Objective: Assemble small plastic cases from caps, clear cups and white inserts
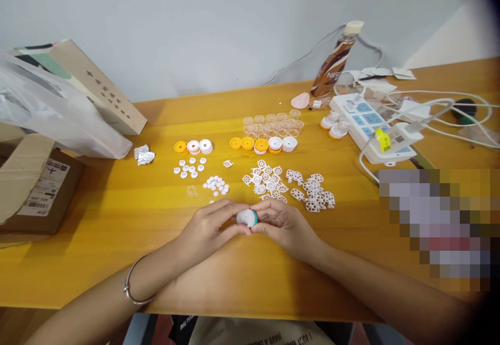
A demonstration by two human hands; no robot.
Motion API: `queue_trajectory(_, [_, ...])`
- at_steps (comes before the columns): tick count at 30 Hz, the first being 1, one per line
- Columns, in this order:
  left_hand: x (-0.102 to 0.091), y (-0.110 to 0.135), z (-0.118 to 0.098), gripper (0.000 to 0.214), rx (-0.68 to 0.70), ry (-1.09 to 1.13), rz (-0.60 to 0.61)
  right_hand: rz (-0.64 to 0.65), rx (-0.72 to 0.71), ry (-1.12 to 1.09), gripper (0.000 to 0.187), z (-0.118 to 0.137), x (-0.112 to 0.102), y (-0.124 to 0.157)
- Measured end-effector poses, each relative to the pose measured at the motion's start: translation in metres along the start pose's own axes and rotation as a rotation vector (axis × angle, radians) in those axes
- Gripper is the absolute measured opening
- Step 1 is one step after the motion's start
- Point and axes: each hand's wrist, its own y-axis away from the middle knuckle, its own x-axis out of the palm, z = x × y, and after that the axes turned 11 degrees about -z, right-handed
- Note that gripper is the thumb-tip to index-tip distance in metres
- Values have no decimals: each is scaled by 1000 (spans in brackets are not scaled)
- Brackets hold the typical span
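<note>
Above the near part of the table, a small round whitish cup with a teal rim (247, 218) is held between both hands. My left hand (219, 222) pinches its pale side between thumb and fingers. My right hand (284, 226) grips the teal side, fingers curled. Just beyond the hands lie white spoked plastic pieces (269, 181), with more spoked pieces (315, 193) to the right. Small white caps (217, 184), tiny clear rings (192, 191) and white discs (189, 168) are grouped on the left.
Orange and white round parts (247, 143) stand in rows, with clear cups (273, 124) behind. At right are a power strip (371, 126), white cables and a drink bottle (334, 64). Crumpled foil (144, 155), a cardboard box (58, 199) and a plastic bag (70, 111) are at left.
</note>
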Motion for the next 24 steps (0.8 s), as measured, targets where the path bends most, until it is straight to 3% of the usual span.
queue_trajectory(9, [-13,-9,-3,32,-191,165,126,17,125,-38,27,4,-3,-4])
queue_trajectory(15, [-14,-11,-9,30,-280,283,129,42,92,-53,31,4,-1,-4])
queue_trajectory(20, [-15,-12,-8,29,-259,279,142,42,96,-28,29,5,-1,-4])
queue_trajectory(24, [-17,-9,-7,31,-114,93,137,24,83,-55,30,3,-1,-4])
